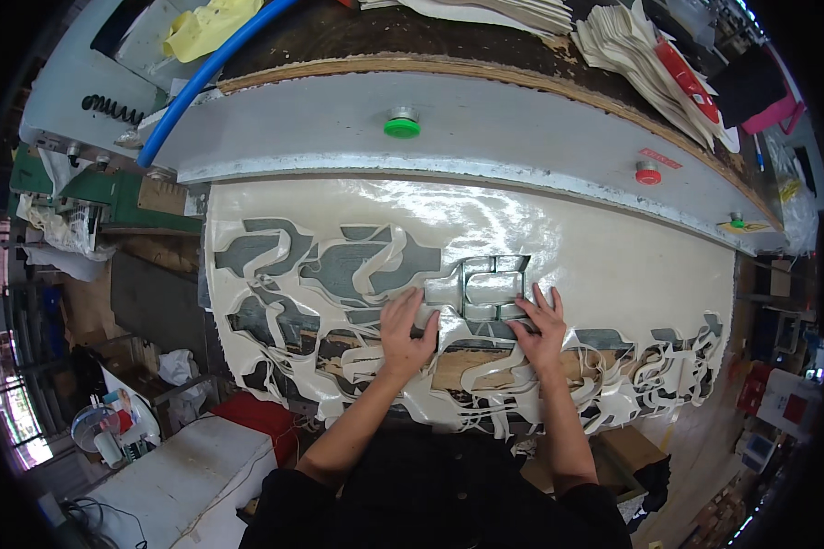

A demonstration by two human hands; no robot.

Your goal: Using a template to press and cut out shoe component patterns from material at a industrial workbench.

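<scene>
The frame (465, 291) lies on the pale sheet (632, 256), beside cut holes (414, 260). Your left hand (405, 331), half open, is at its left end; your right hand (542, 331), spread, touches its right side. Neither seems to grip. Best keep it flat, off the holes.

There are two hands (406, 331) (542, 331), one metal frame (465, 291), one blue hose (212, 66).
</scene>
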